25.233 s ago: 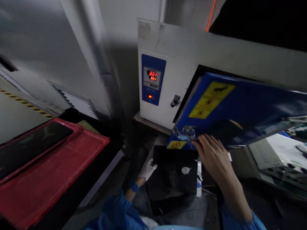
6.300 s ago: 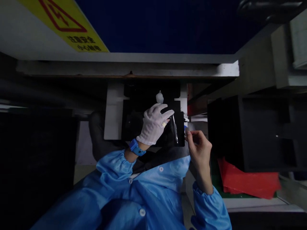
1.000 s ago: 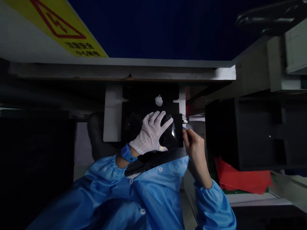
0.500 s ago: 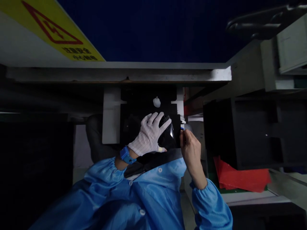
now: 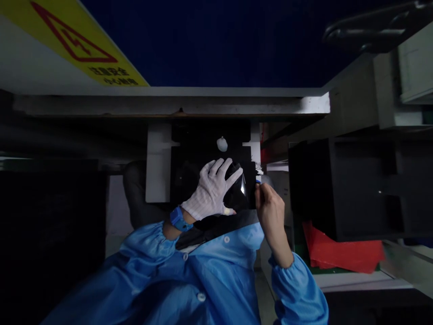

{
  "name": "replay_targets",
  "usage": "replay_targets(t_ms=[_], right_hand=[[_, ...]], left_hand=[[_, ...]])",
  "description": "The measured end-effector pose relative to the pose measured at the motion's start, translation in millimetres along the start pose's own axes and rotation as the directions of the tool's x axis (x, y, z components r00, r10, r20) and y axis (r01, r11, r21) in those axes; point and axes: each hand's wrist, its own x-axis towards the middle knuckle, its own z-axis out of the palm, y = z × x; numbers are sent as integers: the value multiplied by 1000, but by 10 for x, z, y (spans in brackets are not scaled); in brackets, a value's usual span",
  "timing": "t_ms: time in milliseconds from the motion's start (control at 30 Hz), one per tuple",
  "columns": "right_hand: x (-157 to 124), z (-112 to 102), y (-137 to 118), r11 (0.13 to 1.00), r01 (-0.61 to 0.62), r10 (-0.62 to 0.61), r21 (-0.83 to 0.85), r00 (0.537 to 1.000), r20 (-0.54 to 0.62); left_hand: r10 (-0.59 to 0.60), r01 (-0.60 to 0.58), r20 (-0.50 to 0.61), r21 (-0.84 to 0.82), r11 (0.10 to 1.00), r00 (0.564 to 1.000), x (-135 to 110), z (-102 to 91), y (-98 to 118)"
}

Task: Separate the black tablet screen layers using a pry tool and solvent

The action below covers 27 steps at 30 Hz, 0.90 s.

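My left hand [image 5: 213, 187], in a white striped glove, lies flat with fingers spread on a glossy black panel [image 5: 237, 196]. The tip of its thumb pokes out bare from the glove. Bare and closed, my right hand [image 5: 271, 205] pinches a small blue thing [image 5: 258, 181] at the panel's right side; most of it is hidden by the fingers. Beyond my left hand, a small whitish rounded piece [image 5: 222, 144] rests on the dark work surface [image 5: 196, 151]. Some crumpled whitish scraps [image 5: 259, 169] lie just above my right hand.
A blue and white machine housing [image 5: 216, 49] with a yellow warning label [image 5: 84, 49] overhangs the far side. To the right stand black trays [image 5: 358, 180] and red sheets [image 5: 345, 253]. A white board [image 5: 158, 167] edges the work surface on the left.
The whole view has shifted very slightly. Both hands keep nearly the same place and pose, the left flat on the panel, the right pinching the blue thing.
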Motion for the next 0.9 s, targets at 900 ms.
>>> replay_targets(t_ms=[900], right_hand=[[-36, -47, 139, 960, -85, 75, 265, 996, 46]], left_hand=[[36, -35, -52, 20, 999, 998, -18, 22, -30]])
